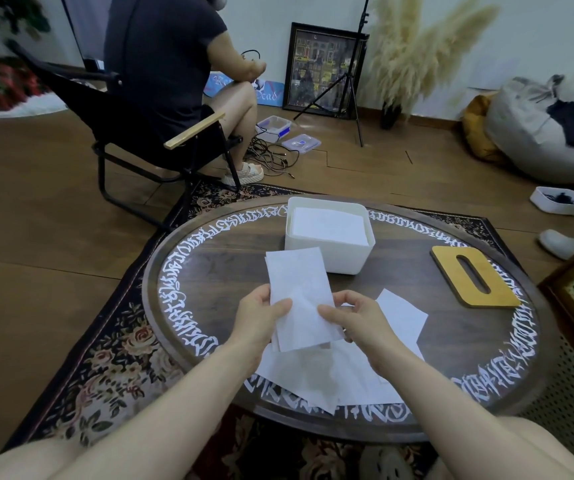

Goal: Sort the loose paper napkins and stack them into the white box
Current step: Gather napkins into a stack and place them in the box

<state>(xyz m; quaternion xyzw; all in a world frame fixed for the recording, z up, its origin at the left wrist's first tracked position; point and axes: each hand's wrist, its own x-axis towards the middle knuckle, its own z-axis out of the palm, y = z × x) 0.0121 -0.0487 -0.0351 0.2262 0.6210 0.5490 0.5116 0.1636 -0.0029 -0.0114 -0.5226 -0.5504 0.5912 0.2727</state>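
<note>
Hands (261, 317) (355, 322) pinch thin rectangular napkin (299, 289).

I hold one white paper napkin (298, 296) up over the table, a long folded rectangle tilted slightly left, its far end near the white box (327, 259). The box is square-cornered, open on top, and sits at the far middle of the table with a flat stack of napkins (329, 226) inside. More loose napkins (316, 375) lie overlapping in a messy spread on the near side.
</note>
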